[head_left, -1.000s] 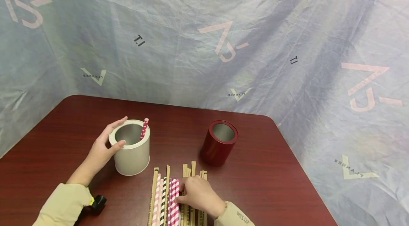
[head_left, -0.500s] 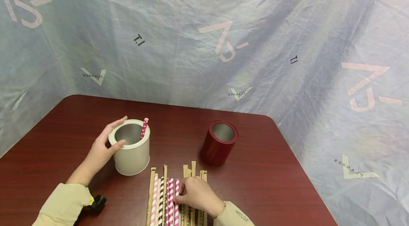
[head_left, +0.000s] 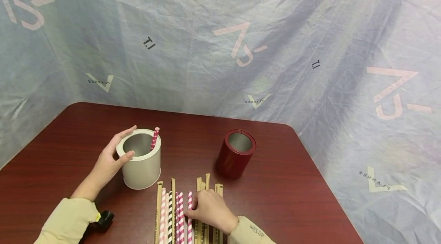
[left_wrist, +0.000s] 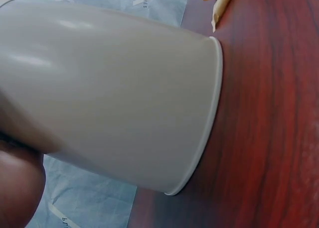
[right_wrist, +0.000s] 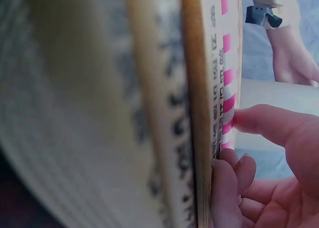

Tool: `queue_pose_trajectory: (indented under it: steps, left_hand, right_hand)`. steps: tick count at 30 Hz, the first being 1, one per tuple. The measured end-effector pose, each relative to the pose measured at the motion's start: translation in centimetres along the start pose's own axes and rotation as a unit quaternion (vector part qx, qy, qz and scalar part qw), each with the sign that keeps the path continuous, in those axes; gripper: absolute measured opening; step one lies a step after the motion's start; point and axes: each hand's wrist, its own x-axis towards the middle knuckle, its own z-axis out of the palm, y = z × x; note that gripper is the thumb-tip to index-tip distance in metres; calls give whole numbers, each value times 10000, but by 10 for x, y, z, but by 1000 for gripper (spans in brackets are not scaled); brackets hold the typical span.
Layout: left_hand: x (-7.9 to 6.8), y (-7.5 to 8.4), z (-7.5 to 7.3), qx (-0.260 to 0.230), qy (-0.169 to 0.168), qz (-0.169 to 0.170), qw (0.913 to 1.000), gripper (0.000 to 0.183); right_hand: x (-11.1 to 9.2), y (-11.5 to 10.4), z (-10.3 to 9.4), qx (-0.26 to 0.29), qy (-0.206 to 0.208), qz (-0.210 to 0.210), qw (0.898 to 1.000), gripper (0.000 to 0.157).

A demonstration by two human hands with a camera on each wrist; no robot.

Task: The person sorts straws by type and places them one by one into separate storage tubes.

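Observation:
My left hand [head_left: 109, 159] grips a white can [head_left: 142, 171] by its rim, with the thumb on the near side and fingers at the far side. A pink dotted paper straw [head_left: 155, 137] stands inside, leaning on the rim. My right hand [head_left: 213, 209] pinches a pink-and-white striped straw [head_left: 190, 199] lying on the table; in the right wrist view the thumb [right_wrist: 269, 122] presses against it. Paper-wrapped straws [head_left: 200, 232] lie under that hand. Left of it lie a pink striped straw [head_left: 181, 213], a black striped straw [head_left: 170, 213] and several others.
An open red can [head_left: 234, 161] stands on the dark red table [head_left: 282, 182], right of the white can. A printed grey cloth [head_left: 193, 52] hangs behind the table. A black device [head_left: 105, 220] is strapped at my left wrist.
The straws left of my right hand have slid leftward, and a gap has opened between them and the pinched striped straw. My left hand and both cans have stayed put.

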Motion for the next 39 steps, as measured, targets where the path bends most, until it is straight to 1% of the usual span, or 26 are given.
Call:
queue_pose_trajectory:
  steps: [2, 5, 7, 10, 12, 13, 15, 18, 21, 23, 25, 29, 33, 35, 37, 39]
  left_hand:
    - [0, 1, 0, -30, 9, 4, 10000, 65]
    - [0, 1, 0, -57, 33, 19, 10000, 65]
    - [1, 1, 0, -53, 49, 16, 10000, 64]
    - [0, 1, 0, -34, 47, -10, 10000, 64]
    - [0, 1, 0, -19, 36, -33, 10000, 65]
    - [0, 1, 0, -16, 32, -41, 10000, 64]
    - [0, 1, 0, -19, 34, -49, 10000, 64]
    - [0, 2, -1, -15, 30, -43, 10000, 64]
    - [1, 1, -1, 3, 7, -28, 10000, 65]
    - [1, 1, -1, 18, -9, -37, 10000, 65]
    - [2, 0, -1, 24, -20, -49, 10000, 65]
    - [2, 1, -1, -23, -10, -60, 10000, 65]
    - [2, 2, -1, -73, 11, -41, 10000, 65]
    - [2, 2, 0, -80, 27, -28, 10000, 65]
    - [2, 3, 0, -81, 41, -18, 10000, 65]
    - [1, 3, 0, -96, 65, -10, 9999, 64]
  right_hand:
    - [0, -1, 0, -43, 11, 51, 10000, 35]
    - [0, -1, 0, 31, 5, 173, 9998, 30]
    - [0, -1, 0, 174, -4, 231, 9996, 28]
    - [1, 1, -1, 534, -39, 307, 9981, 25]
    - [2, 4, -2, 1034, -113, 455, 9935, 21]
    - [2, 5, -3, 1385, -175, 554, 9887, 19]
    - [3, 9, -5, 2159, -333, 762, 9729, 15]
    - [3, 14, -7, 3250, -578, 1112, 9374, 12]
    - [2, 19, -10, 3871, -759, 1290, 9098, 8]
    - [2, 23, -11, 4135, -810, 1357, 8967, 5]
    - [3, 26, -13, 4377, -835, 1361, 8848, 7]
    - [4, 34, -16, 4836, -809, 1205, 8632, 15]
    - [5, 38, -18, 5149, -715, 877, 8497, 23]
    - [6, 39, -19, 5276, -654, 725, 8438, 26]
    - [6, 39, -21, 5335, -588, 556, 8419, 29]
    - [6, 39, -22, 5353, -494, 429, 8421, 32]
